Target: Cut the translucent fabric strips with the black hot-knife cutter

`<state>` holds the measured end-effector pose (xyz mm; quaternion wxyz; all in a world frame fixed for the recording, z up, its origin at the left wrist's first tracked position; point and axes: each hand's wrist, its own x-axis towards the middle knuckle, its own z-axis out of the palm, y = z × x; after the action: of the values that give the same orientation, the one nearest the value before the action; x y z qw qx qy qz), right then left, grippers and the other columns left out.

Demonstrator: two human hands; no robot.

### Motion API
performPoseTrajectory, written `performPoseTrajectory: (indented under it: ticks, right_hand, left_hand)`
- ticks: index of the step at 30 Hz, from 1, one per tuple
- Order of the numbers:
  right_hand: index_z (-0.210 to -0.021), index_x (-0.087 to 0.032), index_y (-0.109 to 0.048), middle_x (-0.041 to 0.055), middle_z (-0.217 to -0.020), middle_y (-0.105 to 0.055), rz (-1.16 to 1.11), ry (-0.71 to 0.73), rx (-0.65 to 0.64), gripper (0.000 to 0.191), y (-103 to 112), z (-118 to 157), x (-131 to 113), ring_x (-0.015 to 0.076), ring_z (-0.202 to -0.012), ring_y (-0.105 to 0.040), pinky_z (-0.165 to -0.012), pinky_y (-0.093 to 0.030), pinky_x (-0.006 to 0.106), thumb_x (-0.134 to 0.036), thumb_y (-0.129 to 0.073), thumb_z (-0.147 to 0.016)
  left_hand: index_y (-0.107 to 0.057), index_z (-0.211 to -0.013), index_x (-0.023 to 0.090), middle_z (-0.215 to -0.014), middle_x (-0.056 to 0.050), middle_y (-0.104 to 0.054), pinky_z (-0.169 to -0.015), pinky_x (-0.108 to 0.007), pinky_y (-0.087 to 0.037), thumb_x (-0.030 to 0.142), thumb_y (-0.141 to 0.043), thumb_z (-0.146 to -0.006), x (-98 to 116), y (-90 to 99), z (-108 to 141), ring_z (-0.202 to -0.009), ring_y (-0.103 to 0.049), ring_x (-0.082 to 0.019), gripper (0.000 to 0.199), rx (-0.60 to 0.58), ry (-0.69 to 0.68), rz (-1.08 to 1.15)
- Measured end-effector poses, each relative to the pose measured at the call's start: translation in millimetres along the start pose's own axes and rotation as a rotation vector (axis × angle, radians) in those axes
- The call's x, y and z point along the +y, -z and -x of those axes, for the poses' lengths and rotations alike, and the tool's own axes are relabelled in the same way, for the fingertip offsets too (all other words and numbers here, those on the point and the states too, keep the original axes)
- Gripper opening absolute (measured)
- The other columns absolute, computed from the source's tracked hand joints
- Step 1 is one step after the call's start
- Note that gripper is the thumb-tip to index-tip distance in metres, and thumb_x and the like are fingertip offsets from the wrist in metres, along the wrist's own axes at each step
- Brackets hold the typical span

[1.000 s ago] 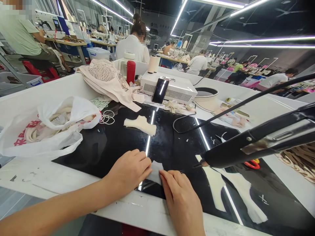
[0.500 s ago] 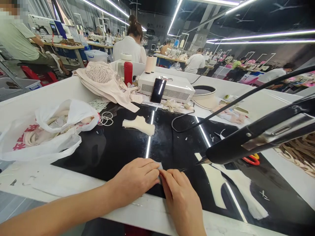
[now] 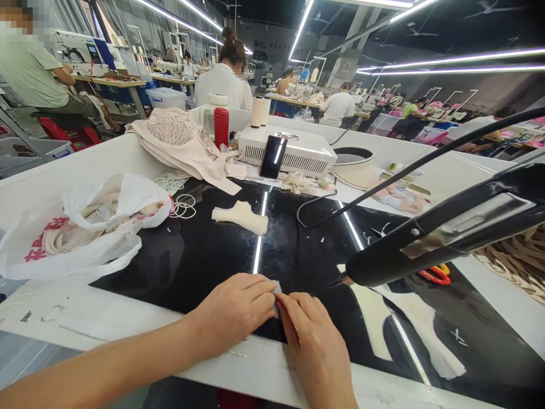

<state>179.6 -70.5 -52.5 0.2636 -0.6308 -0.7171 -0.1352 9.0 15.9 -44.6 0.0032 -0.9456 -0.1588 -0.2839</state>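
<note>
I'm reaching my left hand [image 3: 236, 304] in from the left, palm down, with its fingers [image 3: 264, 296] bunched close together over a small grey cloth [image 3: 277, 288]; I can't tell whether they are pinching or only pressing it. My right hand [image 3: 317, 341] is coming up from the near edge of the bench [image 3: 46, 309], thumb and fingers [image 3: 286, 307] closing on the cloth's right side with no gap I can see. The cloth is lying mostly hidden between both hands, near the close edge of the black mat [image 3: 204, 255]. Compared with a second ago, my left hand is sitting further right, nearly meeting the right one and covering more of the grey cloth, while the tip of the black pen-shaped tool [image 3: 395, 255] is pointing a little further left than in the last frame. On the left, a white plastic bag [image 3: 106, 255] is lying open, holding pale fabric pieces [image 3: 63, 236]. A red bottle [image 3: 221, 128] is standing upright beside a pale bottle [image 3: 208, 116]. Beyond the bench, a clear lidded bin [image 3: 167, 97] is showing too little for me to make out its contents.
</note>
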Motion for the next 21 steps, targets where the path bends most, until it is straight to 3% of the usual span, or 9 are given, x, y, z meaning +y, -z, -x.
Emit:
performPoseTrajectory:
  ticks: [21]
  right_hand:
    - [-0.097,-0.02,-0.07,0.0035,-0.075,-0.066,-0.064,-0.01,0.013,0.04,4.8,-3.8,-0.2,0.0159,-0.064,-0.06,-0.059,-0.048,0.028,-0.032,-0.034,-0.11]
  left_hand:
    - [-0.065,-0.107,0.013,-0.122,-0.01,-0.074,-0.091,-0.038,-0.06,0.022,-0.051,-0.106,-0.8,-3.5,2.9,-0.113,-0.07,-0.022,0.017,-0.027,0.017,0.017]
